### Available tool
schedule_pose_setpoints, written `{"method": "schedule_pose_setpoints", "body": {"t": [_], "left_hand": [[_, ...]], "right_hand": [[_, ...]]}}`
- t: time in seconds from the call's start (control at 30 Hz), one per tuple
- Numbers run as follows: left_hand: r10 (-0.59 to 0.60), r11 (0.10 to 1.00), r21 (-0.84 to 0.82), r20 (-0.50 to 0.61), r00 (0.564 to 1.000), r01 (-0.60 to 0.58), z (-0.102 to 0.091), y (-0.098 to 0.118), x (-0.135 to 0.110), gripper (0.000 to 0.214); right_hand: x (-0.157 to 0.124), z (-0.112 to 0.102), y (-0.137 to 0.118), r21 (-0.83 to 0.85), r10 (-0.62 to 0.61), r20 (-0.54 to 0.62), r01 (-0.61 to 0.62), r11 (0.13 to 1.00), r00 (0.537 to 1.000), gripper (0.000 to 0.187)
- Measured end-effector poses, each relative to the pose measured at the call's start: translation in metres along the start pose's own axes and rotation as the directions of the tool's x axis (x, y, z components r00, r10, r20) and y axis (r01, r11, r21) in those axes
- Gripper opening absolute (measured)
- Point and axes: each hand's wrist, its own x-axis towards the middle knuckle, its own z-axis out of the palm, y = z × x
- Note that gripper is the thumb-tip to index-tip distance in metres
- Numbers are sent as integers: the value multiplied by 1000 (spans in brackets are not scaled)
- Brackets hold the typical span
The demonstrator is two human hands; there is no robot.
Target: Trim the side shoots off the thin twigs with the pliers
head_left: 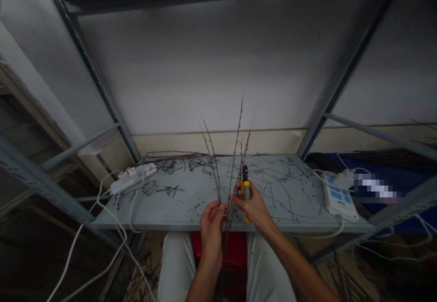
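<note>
Several long thin branches (pixel 234 156) rise between my hands, their tips fanning out above the shelf and their lower ends running down past my lap. My left hand (pixel 213 220) pinches the branches near the shelf's front edge. In my right hand (pixel 254 205) is a pair of pruning shears (pixel 246 192) with yellow and grey handles and dark blades pointing up. The fingertips of that hand also touch the branches on the right side. Whether the blades are parted is too small to tell.
A grey metal shelf (pixel 191 220) carries scattered twig cuttings (pixel 273 174) and a twig pile (pixel 177 161) at the back left. White power strips with cables stand at the left (pixel 133 178) and right (pixel 339 196). Metal posts frame both sides. A red stool (pixel 235 252) is beneath me.
</note>
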Motion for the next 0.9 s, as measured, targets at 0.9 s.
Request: {"method": "schedule_pose_setpoints", "body": {"t": [0.9], "left_hand": [[30,994,99,177,984,-49,9,12,-3,46]], "right_hand": [[20,-8,-22,34,-73,-17,73,997,997,40]]}}
